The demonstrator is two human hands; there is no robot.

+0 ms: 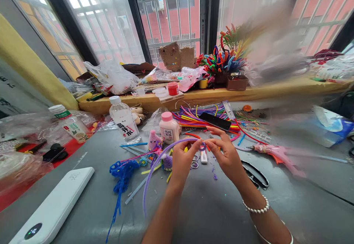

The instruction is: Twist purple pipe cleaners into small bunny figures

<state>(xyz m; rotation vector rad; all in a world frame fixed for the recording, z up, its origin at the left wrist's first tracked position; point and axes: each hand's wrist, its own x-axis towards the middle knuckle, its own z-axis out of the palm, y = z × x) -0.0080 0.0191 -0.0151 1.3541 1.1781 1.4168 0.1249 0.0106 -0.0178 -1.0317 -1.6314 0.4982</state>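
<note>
My left hand (183, 159) and my right hand (225, 154) meet over the grey table (210, 207). Both pinch one end of a long purple pipe cleaner (157, 163), which arcs left and down toward the table's near side. My right hand's thumb and forefinger press the tip; the other fingers are spread. A small white tube (204, 156) and little metal rings (194, 164) lie just beyond my fingers. Black scissors (256, 175) rest beside my right wrist, which wears a bead bracelet.
Blue pipe-cleaner tangle (123, 172), small knitted figures (155, 140), pink-capped bottle (168, 128), water bottle (123, 120), a heap of coloured pipe cleaners (193, 117), a pink glue gun (272, 152), a white power bank (54, 207). The cluttered windowsill (193, 96) holds bags and craft flowers.
</note>
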